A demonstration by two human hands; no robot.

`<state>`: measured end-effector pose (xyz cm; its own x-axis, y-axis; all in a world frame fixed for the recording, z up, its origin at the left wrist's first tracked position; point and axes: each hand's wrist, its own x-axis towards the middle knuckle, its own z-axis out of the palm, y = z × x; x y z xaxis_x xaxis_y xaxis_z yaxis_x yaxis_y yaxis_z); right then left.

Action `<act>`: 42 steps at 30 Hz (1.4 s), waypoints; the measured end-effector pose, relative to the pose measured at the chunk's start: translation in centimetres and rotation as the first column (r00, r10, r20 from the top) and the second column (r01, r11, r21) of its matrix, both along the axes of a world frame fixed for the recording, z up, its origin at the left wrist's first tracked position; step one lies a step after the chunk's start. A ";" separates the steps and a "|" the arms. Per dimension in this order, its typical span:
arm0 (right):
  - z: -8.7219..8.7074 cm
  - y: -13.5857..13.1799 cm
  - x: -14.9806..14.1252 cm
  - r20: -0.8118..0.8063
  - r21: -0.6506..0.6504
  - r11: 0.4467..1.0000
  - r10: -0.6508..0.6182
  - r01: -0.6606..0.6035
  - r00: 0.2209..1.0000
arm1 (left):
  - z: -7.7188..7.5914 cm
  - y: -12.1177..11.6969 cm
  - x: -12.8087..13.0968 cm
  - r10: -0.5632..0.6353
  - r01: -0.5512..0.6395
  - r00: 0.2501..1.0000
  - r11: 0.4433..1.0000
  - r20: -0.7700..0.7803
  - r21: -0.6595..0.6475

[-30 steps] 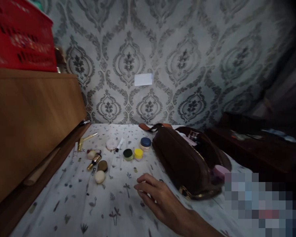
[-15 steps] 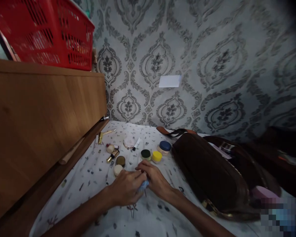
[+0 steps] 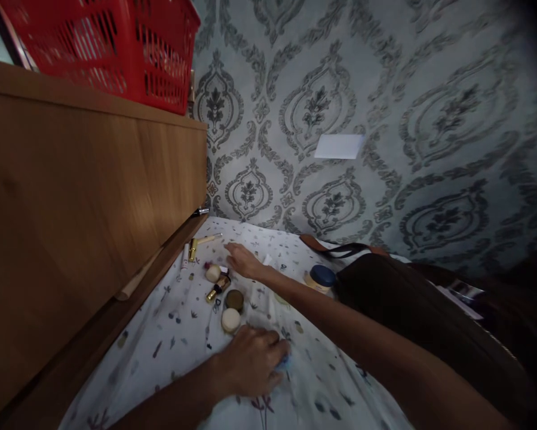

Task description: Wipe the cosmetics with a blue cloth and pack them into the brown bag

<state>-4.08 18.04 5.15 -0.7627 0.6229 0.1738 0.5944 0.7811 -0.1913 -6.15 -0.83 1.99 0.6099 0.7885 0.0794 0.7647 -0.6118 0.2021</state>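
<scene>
My left hand (image 3: 254,361) is closed round a small blue object (image 3: 285,362); most of it is hidden, so its kind cannot be told. My right hand (image 3: 244,261) reaches forward over the cosmetics on the patterned sheet, its fingers stretched out to the left. It covers the spot of the clear round case. Left of its fingertips lie a gold tube (image 3: 193,250) and a white tube (image 3: 185,256). A small cream-topped pot (image 3: 213,273) and a black-and-gold lipstick (image 3: 218,288) lie nearby. A brown-lidded jar (image 3: 235,300) and a white-lidded jar (image 3: 230,321) stand ahead of my left hand.
A blue-lidded jar (image 3: 322,277) stands beyond my right forearm, beside a dark brown bag (image 3: 407,316) with a strap. On the left rises a wooden cabinet (image 3: 93,179) with a red plastic basket (image 3: 138,60) on top. The patterned wall (image 3: 290,179) closes off the back.
My right hand has left the blue object and moved forward and left to the cosmetics. My left hand keeps the blue object. The view has turned slightly left.
</scene>
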 end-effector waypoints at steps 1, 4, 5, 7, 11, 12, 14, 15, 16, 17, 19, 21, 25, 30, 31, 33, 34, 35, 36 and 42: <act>-0.3 1.1 -1.5 0.023 0.000 1.000 0.004 -0.004 1.000 | 0.0 0.1 0.0 -0.004 0.004 1.000 1.000 0.000 0.001; -1.1 4.0 -5.3 0.082 0.001 1.000 0.009 -0.009 0.997 | -0.2 0.3 -0.1 -0.027 0.027 1.000 1.000 0.004 0.005; -1.3 4.7 -6.3 0.097 0.003 1.000 0.003 -0.004 0.995 | -0.3 0.4 -0.1 -0.034 0.034 0.999 0.999 0.006 0.008; -1.8 6.0 -7.8 0.127 0.011 1.000 -0.009 0.007 0.992 | -0.7 0.6 -0.1 -0.050 0.050 0.999 0.999 0.014 0.012; -2.2 7.1 -8.7 0.192 0.037 0.999 -0.012 0.005 0.981 | -1.3 0.9 0.0 -0.056 0.056 0.997 0.998 0.057 0.010; -2.2 7.2 -8.6 0.205 0.047 0.999 -0.010 0.001 0.979 | -1.3 0.9 0.0 -0.055 0.054 0.996 0.999 0.068 0.007; -1.9 7.1 -8.1 0.223 0.076 0.997 -0.010 -0.007 0.975 | -1.1 0.9 0.1 -0.051 0.052 0.996 0.999 0.078 -0.004; -1.7 6.9 -7.9 0.227 0.092 0.996 -0.011 -0.010 0.974 | -1.0 0.9 0.0 -0.050 0.051 0.996 0.999 0.080 -0.013; -1.5 6.8 -7.6 0.231 0.106 0.994 -0.014 -0.011 0.973 | -0.9 0.9 0.0 -0.046 0.048 0.996 0.999 0.079 -0.023; -1.2 6.6 -7.4 0.235 0.118 0.993 -0.018 -0.010 0.972 | -0.7 0.9 0.0 -0.043 0.045 0.996 0.998 0.076 -0.035; -0.8 6.1 -7.2 0.246 0.129 0.992 -0.035 0.003 0.969 | -0.5 0.9 -0.1 -0.032 0.036 0.997 0.998 0.067 -0.058; -0.5 5.6 -7.0 0.263 0.123 0.992 -0.061 0.029 0.963 | -0.2 0.8 -0.1 -0.027 0.033 0.998 0.996 0.063 -0.085; -0.1 4.3 -6.5 0.282 0.105 0.993 -0.085 0.057 0.956 | 0.3 0.6 -0.1 -0.001 0.010 0.998 0.991 0.069 -0.134; 0.3 2.0 -5.0 0.279 0.103 0.993 -0.087 0.060 0.956 | 0.2 0.2 0.1 0.043 -0.032 0.997 0.988 0.068 -0.152; 0.3 1.5 -4.6 0.272 0.102 0.992 -0.096 0.071 0.957 | -0.1 0.2 0.0 0.047 -0.036 0.996 0.988 0.072 -0.151; 0.4 0.5 -3.7 0.247 0.100 0.990 -0.118 0.096 0.962 | -0.7 0.2 0.0 0.056 -0.043 0.994 0.990 0.097 -0.134; 0.4 0.0 -3.1 0.230 0.099 0.989 -0.129 0.109 0.965 | -1.1 0.2 -0.1 0.058 -0.044 0.992 0.992 0.110 -0.120; 0.4 -0.5 -2.5 0.210 0.096 0.988 -0.140 0.122 0.968 | -1.4 0.3 -0.1 0.058 -0.045 0.991 0.993 0.122 -0.106; 0.5 -1.1 -1.8 0.190 0.091 0.986 -0.153 0.137 0.970 | -1.7 0.3 -0.2 0.057 -0.045 0.989 0.995 0.133 -0.088; 0.8 -5.3 3.7 0.050 0.027 0.971 -0.238 0.237 0.970 | -3.1 0.7 -0.4 0.011 -0.024 0.983 0.997 0.181 0.069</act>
<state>-0.35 12.78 5.95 -0.6015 0.7842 0.1523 0.7722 0.6196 -0.1405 -6.54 -0.13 -1.07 0.5668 0.7874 0.2424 0.7303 -0.6164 0.2946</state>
